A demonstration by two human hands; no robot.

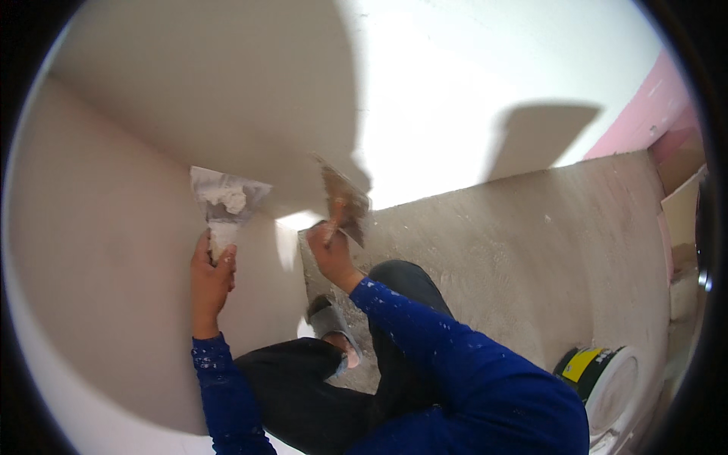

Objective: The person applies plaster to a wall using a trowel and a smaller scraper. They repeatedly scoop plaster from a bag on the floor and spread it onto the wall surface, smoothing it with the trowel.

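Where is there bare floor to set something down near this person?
Widest bare patch: the floor between right knee, bucket and sunlit wall. It is crowded by the slippered foot, where the right hand holds a trowel; the left hand holds a loaded scraper farther left.

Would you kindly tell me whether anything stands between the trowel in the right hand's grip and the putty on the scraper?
Nothing visible does: between the trowel, blurred in the right hand's grip, and the putty on the scraper in the left hand's grip, only the shadowed wall shows in the gap.
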